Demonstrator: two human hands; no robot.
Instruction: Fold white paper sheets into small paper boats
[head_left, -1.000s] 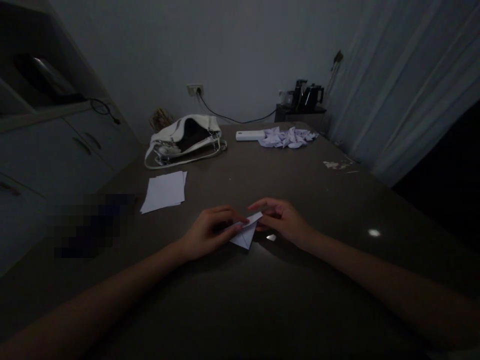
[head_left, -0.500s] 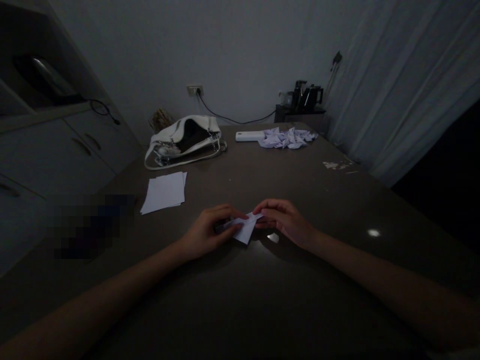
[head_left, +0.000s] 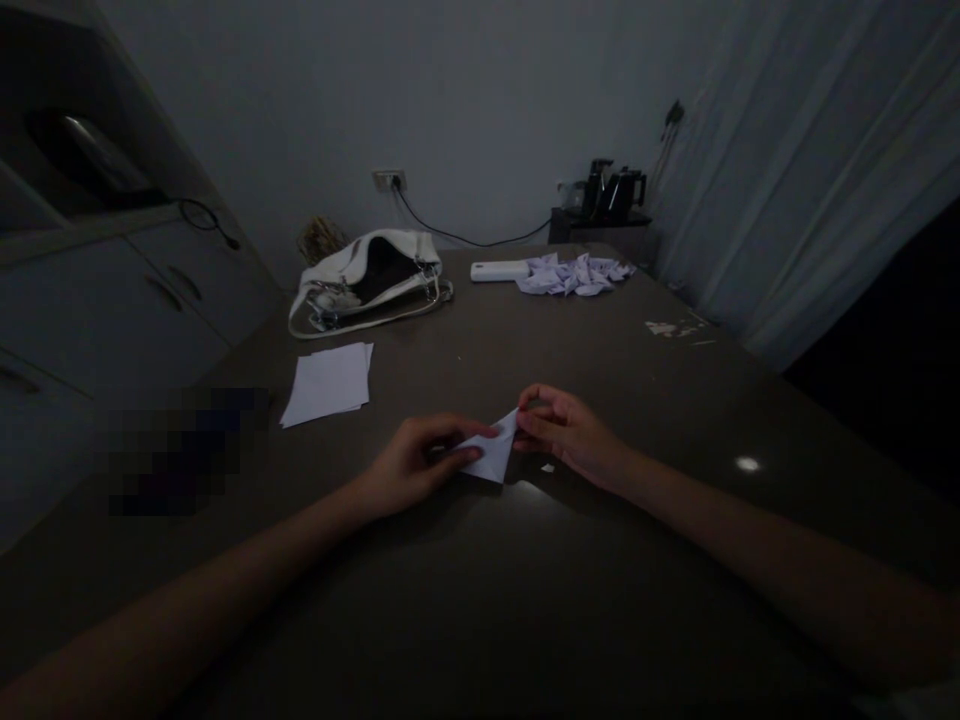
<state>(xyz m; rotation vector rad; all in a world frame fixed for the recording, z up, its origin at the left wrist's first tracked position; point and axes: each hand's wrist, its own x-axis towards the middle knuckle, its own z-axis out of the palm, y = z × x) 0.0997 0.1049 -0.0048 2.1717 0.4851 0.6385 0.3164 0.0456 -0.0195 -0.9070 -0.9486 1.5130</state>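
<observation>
A small folded piece of white paper [head_left: 491, 461] is held between my two hands, a little above the brown table. My left hand [head_left: 421, 458] pinches its left side between thumb and fingers. The fingertips of my right hand [head_left: 564, 430] grip the pointed upper right corner. Its lower corner points down toward the tabletop. Left of my hands lies a loose stack of white paper sheets [head_left: 328, 384], its edges not lined up.
At the table's back stand a white handbag [head_left: 367, 270], a white handled object [head_left: 497, 271] and a heap of folded paper pieces [head_left: 574, 275]. Scraps [head_left: 675, 329] lie at the right. Black kettles [head_left: 621, 195] stand behind on a cabinet. A blurred patch [head_left: 187, 450] covers the left edge.
The folded paper has turned, its right corner now pointing up more steeply. My right hand has moved slightly up with that corner, while my left hand stays nearly in place.
</observation>
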